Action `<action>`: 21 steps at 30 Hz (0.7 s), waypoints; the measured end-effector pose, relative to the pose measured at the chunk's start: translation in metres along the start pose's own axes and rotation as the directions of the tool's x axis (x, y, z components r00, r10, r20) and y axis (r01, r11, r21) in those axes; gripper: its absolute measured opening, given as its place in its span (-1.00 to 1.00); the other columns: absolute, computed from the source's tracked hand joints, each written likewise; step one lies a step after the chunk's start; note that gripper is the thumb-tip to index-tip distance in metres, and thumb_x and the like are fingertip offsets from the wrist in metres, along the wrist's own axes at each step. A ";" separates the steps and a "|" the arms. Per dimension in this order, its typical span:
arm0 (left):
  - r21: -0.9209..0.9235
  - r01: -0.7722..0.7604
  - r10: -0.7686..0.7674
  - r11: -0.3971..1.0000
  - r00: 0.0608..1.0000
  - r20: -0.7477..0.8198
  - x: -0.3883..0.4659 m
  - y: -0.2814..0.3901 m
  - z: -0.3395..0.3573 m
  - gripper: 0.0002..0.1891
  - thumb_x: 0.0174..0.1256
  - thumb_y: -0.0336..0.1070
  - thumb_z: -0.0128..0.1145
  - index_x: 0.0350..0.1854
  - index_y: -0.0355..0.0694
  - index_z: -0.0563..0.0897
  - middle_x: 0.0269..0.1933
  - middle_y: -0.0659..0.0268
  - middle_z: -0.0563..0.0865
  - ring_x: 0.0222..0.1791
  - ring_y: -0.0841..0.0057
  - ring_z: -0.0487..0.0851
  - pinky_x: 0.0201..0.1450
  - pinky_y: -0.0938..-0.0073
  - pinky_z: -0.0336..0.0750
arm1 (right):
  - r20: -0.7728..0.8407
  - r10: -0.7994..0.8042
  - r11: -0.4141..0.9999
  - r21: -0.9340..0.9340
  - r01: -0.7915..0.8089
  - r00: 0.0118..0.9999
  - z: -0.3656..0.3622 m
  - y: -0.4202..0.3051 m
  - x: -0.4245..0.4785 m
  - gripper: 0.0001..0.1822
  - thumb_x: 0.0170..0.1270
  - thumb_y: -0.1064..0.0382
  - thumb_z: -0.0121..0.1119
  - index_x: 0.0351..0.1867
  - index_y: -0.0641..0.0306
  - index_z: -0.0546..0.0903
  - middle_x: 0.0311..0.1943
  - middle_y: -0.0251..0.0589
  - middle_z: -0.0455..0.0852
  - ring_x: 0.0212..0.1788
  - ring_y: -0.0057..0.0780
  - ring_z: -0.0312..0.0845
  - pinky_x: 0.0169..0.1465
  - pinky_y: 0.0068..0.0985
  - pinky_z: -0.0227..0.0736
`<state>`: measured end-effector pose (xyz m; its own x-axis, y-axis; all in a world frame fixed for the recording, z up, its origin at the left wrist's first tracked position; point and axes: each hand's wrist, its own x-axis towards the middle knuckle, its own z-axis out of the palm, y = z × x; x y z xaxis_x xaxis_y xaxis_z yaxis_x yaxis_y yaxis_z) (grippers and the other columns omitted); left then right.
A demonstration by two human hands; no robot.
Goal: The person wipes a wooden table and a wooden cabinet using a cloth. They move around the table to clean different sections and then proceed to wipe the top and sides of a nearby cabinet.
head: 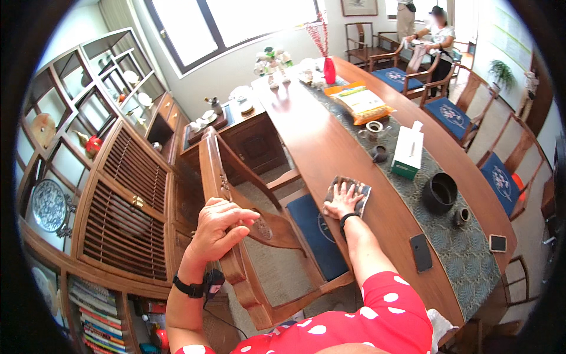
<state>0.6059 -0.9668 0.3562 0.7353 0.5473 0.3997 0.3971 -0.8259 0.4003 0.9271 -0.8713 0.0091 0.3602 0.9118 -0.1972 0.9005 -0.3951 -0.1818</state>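
My right hand (pixel 343 200) lies with spread fingers on a folded patterned cloth (pixel 361 191), holding it down against the wooden table (pixel 305 132) near its edge. A dark band circles that wrist. To the left, my left hand (pixel 221 228) is curled over the top rail of a carved wooden armchair (pixel 234 263), thumb apart from the fingers. This wrist wears a black strap with a small device (pixel 214 279). The chair stands between my body and the table, its blue seat cushion (pixel 316 234) partly under the table's edge.
Along the table runner (pixel 460 252) stand a black pot (pixel 440 192), a small cup (pixel 462 216), a tissue box (pixel 407 150), a teapot (pixel 374 129), an orange package (pixel 362 104) and a red vase (pixel 329 71). A phone (pixel 421 253) lies nearby. Shelving (pixel 126 194) rises left. A person (pixel 437 40) handles a far chair.
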 end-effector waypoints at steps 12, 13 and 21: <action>0.082 -0.020 0.015 0.996 0.998 0.053 -0.006 -0.007 -0.001 -0.65 0.40 0.02 0.13 -0.03 -0.12 0.76 -0.24 0.36 0.79 -0.23 0.41 0.68 0.03 0.34 0.36 | -0.018 -0.176 0.984 -0.035 0.175 0.984 0.007 0.007 0.004 -0.08 0.09 -0.37 0.22 0.54 -0.44 0.25 0.65 -0.27 -0.04 0.65 0.11 -0.33 0.32 0.66 -0.18; 0.084 -0.026 0.023 0.996 0.999 0.042 -0.007 -0.006 0.000 -0.65 0.40 0.03 0.13 -0.03 -0.11 0.76 -0.24 0.37 0.79 -0.23 0.41 0.68 0.04 0.34 0.36 | 0.005 -0.187 0.981 -0.045 0.187 0.982 0.009 0.007 -0.013 -0.07 0.08 -0.38 0.23 0.55 -0.44 0.25 0.65 -0.25 -0.04 0.65 0.11 -0.34 0.33 0.65 -0.21; 0.053 -0.101 0.102 0.994 0.995 -0.019 -0.003 -0.011 0.005 -0.75 0.34 -0.20 0.19 -0.08 -0.19 0.79 -0.27 0.29 0.80 -0.24 0.38 0.75 -0.06 0.39 0.54 | -0.029 -0.310 0.940 -0.156 0.302 0.950 0.051 0.046 -0.140 0.03 -0.01 -0.31 0.35 0.57 -0.42 0.19 0.65 -0.11 -0.05 0.64 0.18 -0.28 0.35 0.61 -0.21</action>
<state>0.6024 -0.9600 0.3462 0.7614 0.4629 0.4539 0.3495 -0.8828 0.3140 0.9054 -1.0230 -0.0205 0.0701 0.9922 -0.1032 0.9937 -0.0786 -0.0804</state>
